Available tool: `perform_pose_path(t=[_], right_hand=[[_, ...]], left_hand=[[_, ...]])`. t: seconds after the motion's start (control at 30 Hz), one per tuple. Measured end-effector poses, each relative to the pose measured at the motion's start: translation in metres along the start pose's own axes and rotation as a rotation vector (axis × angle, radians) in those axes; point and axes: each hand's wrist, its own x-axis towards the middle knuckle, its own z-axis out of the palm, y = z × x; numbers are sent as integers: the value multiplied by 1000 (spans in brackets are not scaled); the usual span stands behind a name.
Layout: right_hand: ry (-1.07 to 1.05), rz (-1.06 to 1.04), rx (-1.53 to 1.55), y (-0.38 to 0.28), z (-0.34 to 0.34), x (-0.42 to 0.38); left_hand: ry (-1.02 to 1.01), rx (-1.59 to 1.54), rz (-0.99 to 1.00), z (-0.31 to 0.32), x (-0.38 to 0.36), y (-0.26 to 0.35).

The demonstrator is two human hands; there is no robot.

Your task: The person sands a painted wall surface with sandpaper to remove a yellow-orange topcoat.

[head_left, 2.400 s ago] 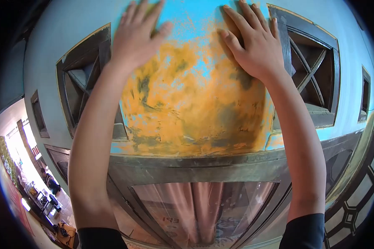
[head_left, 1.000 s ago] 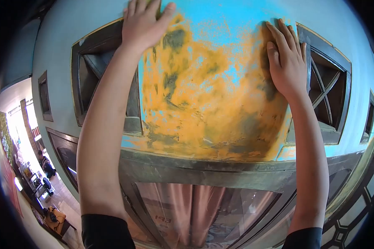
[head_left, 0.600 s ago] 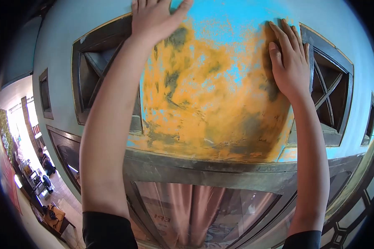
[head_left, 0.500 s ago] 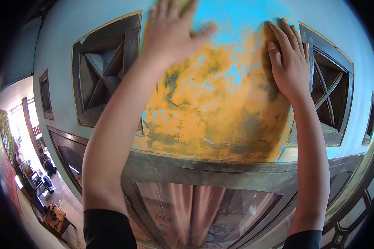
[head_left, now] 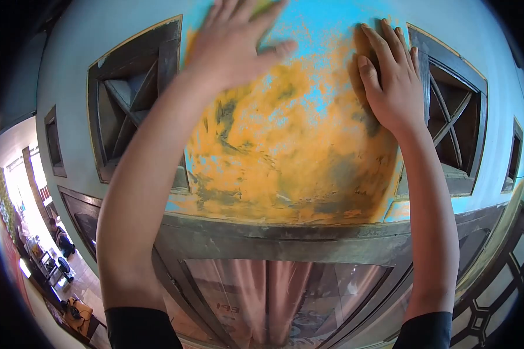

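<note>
High on the wall in front of me is a patch of worn paint, orange with bright blue and dark grey blotches. My left hand lies over the patch's upper left, palm toward the wall, thumb and fingers spread. It is slightly blurred, its fingertips reach the top edge of the view, and whatever is under the palm is hidden. Flat at the patch's upper right rests my right hand, fingers stretched upward, next to the right wooden vent frame. Another wooden vent frame is left of the patch.
Below the patch runs a dark wooden lintel above a glass pane with pink curtains behind it. At the far left, a person sits low near a bright opening. A brown chair stands closer, and a patterned grille is at lower right.
The view has shifted, so the wall and vents sit further left. My left hand stays on the upper left of the patch, less blurred now. The right hand keeps its place by the vent.
</note>
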Motion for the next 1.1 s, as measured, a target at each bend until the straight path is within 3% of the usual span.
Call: perform_pose_path(t=[0.07, 0.2, 0.3, 0.37, 0.57, 0.67, 0.73, 0.87, 0.97, 1.07, 1.1], right_hand=[[3, -4, 30, -1, 1, 0], [-2, 7, 71, -4, -4, 0], [-2, 5, 79, -2, -4, -1], [4, 7, 81, -2, -3, -1], [13, -21, 68, 0, -2, -1], [-37, 28, 67, -7, -7, 2], [-173, 131, 50, -17, -24, 8], [-93, 114, 109, -15, -21, 7], [-53, 109, 159, -11, -16, 7], [41, -20, 174, 11, 4, 0], [45, -17, 180, 12, 4, 0]], left_hand=[[-67, -59, -227, -13, 23, -8], [71, 21, -274, -8, 22, 14], [-9, 23, -20, -19, -3, 54], [-71, -21, 89, -15, 1, 48], [-52, 10, -282, -6, 31, -34], [0, 35, -385, 2, 32, -28], [44, -14, -292, -4, 24, 1], [71, -28, 29, -4, 14, 71], [238, -55, 306, 35, 5, 84], [-101, -130, 257, -31, -2, 66], [-75, -110, 128, -29, 4, 54]])
